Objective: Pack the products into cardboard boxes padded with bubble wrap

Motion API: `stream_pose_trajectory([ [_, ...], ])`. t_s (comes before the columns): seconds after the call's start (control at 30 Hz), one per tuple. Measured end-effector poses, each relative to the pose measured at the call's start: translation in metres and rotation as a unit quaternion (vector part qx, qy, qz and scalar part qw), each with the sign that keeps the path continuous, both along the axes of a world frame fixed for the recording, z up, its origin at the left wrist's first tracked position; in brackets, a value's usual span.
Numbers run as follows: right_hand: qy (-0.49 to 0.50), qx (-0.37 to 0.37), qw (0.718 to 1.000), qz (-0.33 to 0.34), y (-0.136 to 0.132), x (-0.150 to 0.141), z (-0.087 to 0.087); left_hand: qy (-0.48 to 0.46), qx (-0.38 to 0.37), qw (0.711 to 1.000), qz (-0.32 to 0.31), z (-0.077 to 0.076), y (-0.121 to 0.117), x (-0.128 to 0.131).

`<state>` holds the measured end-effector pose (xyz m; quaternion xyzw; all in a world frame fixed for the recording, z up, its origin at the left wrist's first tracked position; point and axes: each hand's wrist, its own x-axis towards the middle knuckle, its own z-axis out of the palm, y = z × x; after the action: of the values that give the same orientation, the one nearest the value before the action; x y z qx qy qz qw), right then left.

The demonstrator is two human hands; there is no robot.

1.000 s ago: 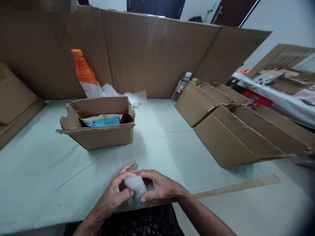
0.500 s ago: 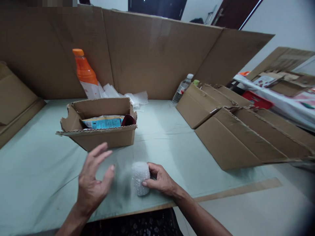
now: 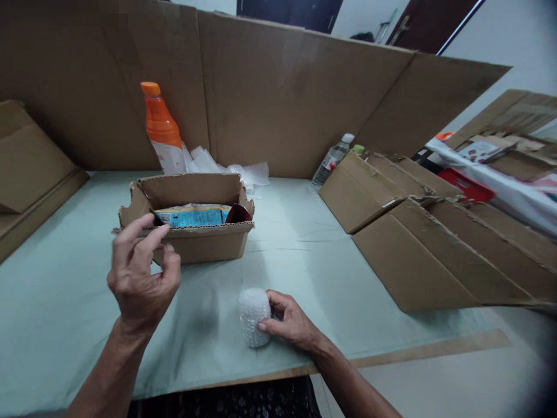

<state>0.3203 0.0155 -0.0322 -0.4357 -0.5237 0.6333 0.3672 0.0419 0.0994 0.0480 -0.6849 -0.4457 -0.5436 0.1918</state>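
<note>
My right hand [image 3: 289, 323] grips the side of a short cylinder wrapped in bubble wrap [image 3: 253, 318], which stands upright near the table's front edge; the wrap hides what is inside. My left hand [image 3: 141, 273] is raised at the front left corner of an open cardboard box [image 3: 209, 247], fingers bent and apart, with nothing seen in them. Whether its fingertips touch the box rim I cannot tell. Inside the box lie a blue printed packet [image 3: 195, 217] and a dark red item [image 3: 239, 213], both partly hidden by the front wall.
Behind the box stand an orange-capped bottle [image 3: 163, 128] and crumpled clear plastic [image 3: 209, 159]. A clear water bottle [image 3: 333, 159] leans beside cardboard bins [image 3: 413, 249] on the right. A tall cardboard panel [image 3: 296, 98] closes off the back. Another cardboard piece [image 3: 35, 157] stands at far left.
My left hand has moved left and up to the box's front corner. The right hand keeps its grip on the bubble-wrapped cylinder. The whole view has shifted slightly.
</note>
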Motion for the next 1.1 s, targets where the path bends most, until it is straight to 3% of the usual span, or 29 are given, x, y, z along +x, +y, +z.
stream_pose_trajectory([
  [0.17,-0.006,-0.002,1.000,0.003,0.001,0.000,0.001,0.008,-0.001,1.000,0.010,-0.007,0.000,-0.001],
  [0.5,0.001,-0.014,1.000,-0.002,0.001,0.001,0.002,-0.008,0.084,0.996,-0.013,-0.041,0.008,0.004],
  [1.1,-0.039,0.008,0.999,0.007,0.002,-0.005,0.011,-0.037,0.068,0.997,-0.028,-0.050,0.001,0.001],
])
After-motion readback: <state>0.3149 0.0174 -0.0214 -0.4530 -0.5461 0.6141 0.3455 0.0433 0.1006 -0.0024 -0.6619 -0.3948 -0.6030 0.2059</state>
